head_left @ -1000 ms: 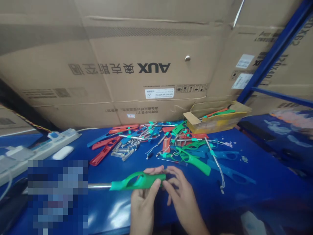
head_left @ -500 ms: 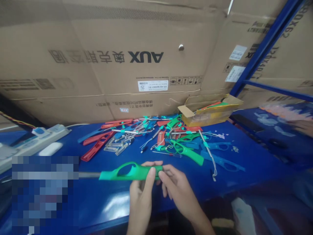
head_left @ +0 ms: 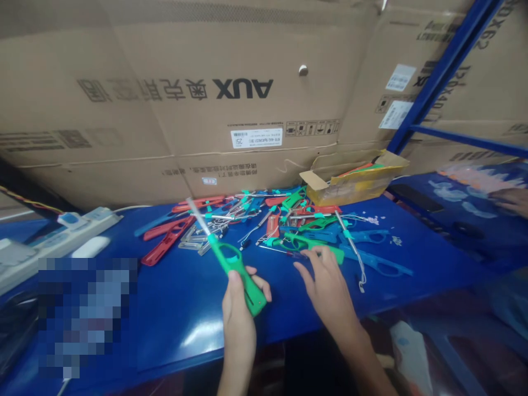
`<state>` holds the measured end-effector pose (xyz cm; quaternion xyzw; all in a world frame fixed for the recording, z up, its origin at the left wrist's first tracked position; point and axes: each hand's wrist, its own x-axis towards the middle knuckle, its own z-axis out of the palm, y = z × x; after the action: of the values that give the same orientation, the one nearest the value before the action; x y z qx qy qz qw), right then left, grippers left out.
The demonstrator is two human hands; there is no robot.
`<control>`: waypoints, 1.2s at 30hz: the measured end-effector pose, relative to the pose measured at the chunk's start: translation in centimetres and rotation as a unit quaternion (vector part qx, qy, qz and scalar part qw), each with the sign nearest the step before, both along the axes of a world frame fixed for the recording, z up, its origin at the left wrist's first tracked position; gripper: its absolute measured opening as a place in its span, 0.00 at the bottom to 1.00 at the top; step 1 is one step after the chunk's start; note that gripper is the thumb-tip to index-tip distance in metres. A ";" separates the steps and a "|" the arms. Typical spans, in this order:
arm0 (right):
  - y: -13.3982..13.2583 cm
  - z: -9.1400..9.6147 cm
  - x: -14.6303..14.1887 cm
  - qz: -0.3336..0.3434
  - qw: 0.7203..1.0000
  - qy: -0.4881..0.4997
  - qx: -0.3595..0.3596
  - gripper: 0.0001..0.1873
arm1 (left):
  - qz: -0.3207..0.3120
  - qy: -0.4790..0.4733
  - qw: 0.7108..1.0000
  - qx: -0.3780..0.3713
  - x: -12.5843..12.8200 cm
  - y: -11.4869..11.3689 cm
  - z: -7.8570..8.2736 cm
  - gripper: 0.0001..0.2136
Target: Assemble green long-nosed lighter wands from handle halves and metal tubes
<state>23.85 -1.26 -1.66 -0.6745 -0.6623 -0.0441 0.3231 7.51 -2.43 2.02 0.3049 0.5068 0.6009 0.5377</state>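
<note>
My left hand (head_left: 240, 308) grips the rear end of a green plastic lighter handle (head_left: 237, 270) whose metal tube (head_left: 197, 215) points up and away to the left. My right hand (head_left: 326, 286) is stretched forward with fingers apart, fingertips at the near edge of a pile of red, blue and green handle parts (head_left: 289, 225) on the blue table (head_left: 177, 308). The nearest piece to those fingertips is another green handle (head_left: 307, 245). It holds nothing.
A small open cardboard box (head_left: 355, 179) with more parts sits behind the pile. Big AUX cartons (head_left: 198, 110) wall off the back. A white power strip (head_left: 58, 236) lies at the left. A blue shelf post (head_left: 433, 82) rises at the right.
My left hand swung the green handle from lying sideways to pointing its tube away and up. My right hand let go of it and reached forward to the pile.
</note>
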 end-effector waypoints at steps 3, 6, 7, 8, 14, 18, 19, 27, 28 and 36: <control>-0.4 0.0 0.0 0.020 1.000 0.014 0.010 0.12 | -0.012 -0.007 1.000 0.028 0.0 0.0 -0.1 0.33; -1.0 0.3 0.2 0.034 0.997 0.063 0.026 0.12 | -0.021 -0.029 0.999 0.035 -0.1 0.1 -0.3 0.31; -1.2 0.4 0.3 0.034 0.994 0.097 0.035 0.12 | -0.023 -0.040 0.998 0.039 -0.2 0.1 -0.3 0.29; -1.3 0.6 0.4 0.029 0.988 0.145 0.042 0.11 | -0.026 -0.051 0.997 0.044 -0.2 0.1 -0.3 0.28; -2.0 2.2 -0.3 0.016 0.838 0.536 0.107 0.11 | -0.030 -0.065 0.995 0.065 -0.1 -0.2 -0.2 0.23; -1.5 3.0 -1.8 0.090 0.738 0.661 0.098 0.10 | -0.027 -0.047 0.997 0.052 -0.1 -0.4 -0.3 0.25; -1.4 3.0 -2.2 0.097 0.724 0.677 0.087 0.10 | -0.027 -0.045 0.997 0.051 -0.2 -0.4 -0.3 0.26; -2.6 1.7 -3.8 0.052 0.796 0.596 0.088 0.17 | -0.023 -0.052 0.998 0.018 -0.2 -0.4 -0.4 0.27; -2.7 1.6 -3.8 0.057 0.813 0.574 0.083 0.16 | -0.021 -0.057 0.998 0.013 -0.2 -0.4 -0.4 0.27; -2.7 1.5 -3.8 0.078 0.838 0.533 0.088 0.15 | -0.024 -0.052 0.998 0.015 -0.3 -0.6 -0.2 0.26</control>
<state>20.06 -3.99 -0.14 -0.5088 -0.4316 0.2889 0.6866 7.23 -2.99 1.82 0.2935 0.4616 0.6101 0.5732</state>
